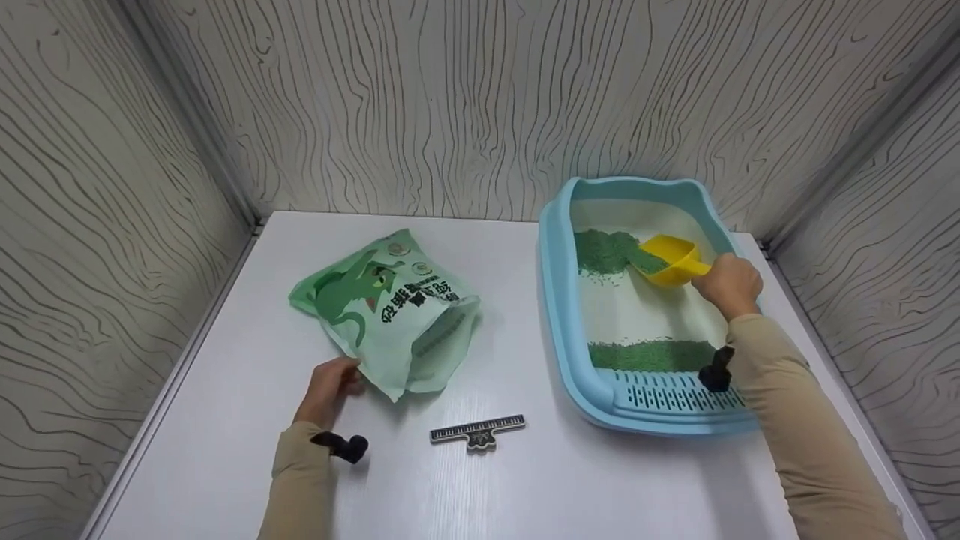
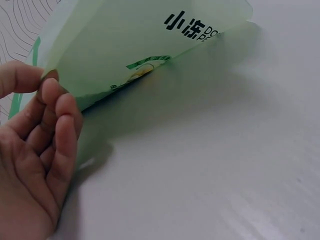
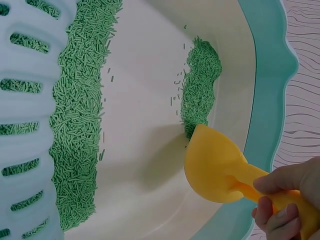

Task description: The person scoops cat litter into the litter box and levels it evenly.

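Note:
My right hand [image 1: 727,285] grips the handle of a yellow scoop [image 1: 679,262], which is tilted inside a blue litter box [image 1: 559,300]. Green pellet litter [image 1: 649,261] shows at the scoop's mouth, above a green heap [image 1: 604,251] at the box's far end. In the right wrist view the scoop [image 3: 215,165] hangs beside that heap [image 3: 200,82]. On the left, my left hand [image 1: 330,390] pinches the edge of a light green litter bag [image 1: 382,300] between thumb and fingers. The bag lies on its side, its mouth gaping toward the front right.
A dark clip with a ruler-like bar [image 1: 478,433] lies on the white table [image 1: 495,495] between the arms. Another strip of green litter [image 1: 652,355] lies by the slotted ledge [image 1: 675,391] at the box's near end. Patterned panels [image 1: 465,112] stand behind and at both sides.

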Tool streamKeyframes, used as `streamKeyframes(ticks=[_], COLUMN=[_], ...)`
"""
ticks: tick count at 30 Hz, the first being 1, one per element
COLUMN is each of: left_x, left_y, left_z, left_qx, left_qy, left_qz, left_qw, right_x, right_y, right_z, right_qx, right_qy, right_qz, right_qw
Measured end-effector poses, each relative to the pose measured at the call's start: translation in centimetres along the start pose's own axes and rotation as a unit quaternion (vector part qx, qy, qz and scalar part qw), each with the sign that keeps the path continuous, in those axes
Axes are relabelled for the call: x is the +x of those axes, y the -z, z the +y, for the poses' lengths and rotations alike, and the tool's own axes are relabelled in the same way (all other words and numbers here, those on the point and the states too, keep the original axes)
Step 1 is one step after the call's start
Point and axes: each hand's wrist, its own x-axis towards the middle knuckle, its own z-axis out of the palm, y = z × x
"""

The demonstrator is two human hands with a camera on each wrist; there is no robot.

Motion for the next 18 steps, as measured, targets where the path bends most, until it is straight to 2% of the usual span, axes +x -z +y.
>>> streamKeyframes(ticks=[10,18], left_x=[-0.07,-0.06], left_y=[0.10,0.08], left_z=[-0.04,-0.07], left_qx=[0.037,0.010], left_qy=[-0.014,-0.014], left_qz=[0.009,-0.003], left_qw=[0.9992,0.9998], right_x=[-0.21,-0.11], right_y=[0.42,0.17], right_z=[0.33,0.69], right_qx=[0.005,0.014], right_qy=[0.002,-0.009], right_qz=[-0.015,-0.017], right_qw=[0.9999,0.9997])
